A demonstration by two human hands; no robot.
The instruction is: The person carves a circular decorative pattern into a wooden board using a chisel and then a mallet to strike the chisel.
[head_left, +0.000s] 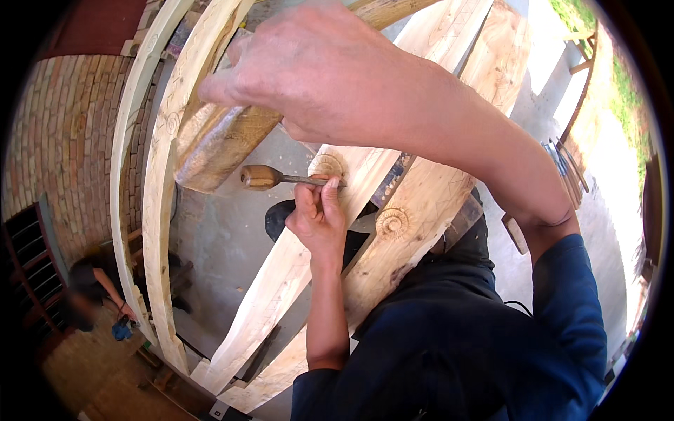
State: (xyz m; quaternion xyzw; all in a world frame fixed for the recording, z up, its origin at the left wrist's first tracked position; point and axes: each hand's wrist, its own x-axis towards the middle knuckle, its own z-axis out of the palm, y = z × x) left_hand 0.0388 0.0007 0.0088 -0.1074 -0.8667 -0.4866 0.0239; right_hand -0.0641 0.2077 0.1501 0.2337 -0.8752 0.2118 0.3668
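My left hand is closed around the metal shank of a wood chisel, whose wooden handle points left. The chisel's tip rests near a carved spiral on a pale wooden beam. My right hand is raised above and to the left of it, its fingers curled around a wooden mallet. The mallet's thick head hangs over the chisel handle, apart from it in this view; its grip is hidden under my hand. A second carved spiral marks the nearer beam, close to my body.
Two curved beams stand along the left. Several metal tools lie at the right beyond my elbow. At the lower left, another person bends over by a blue object. A brick surface fills the far left.
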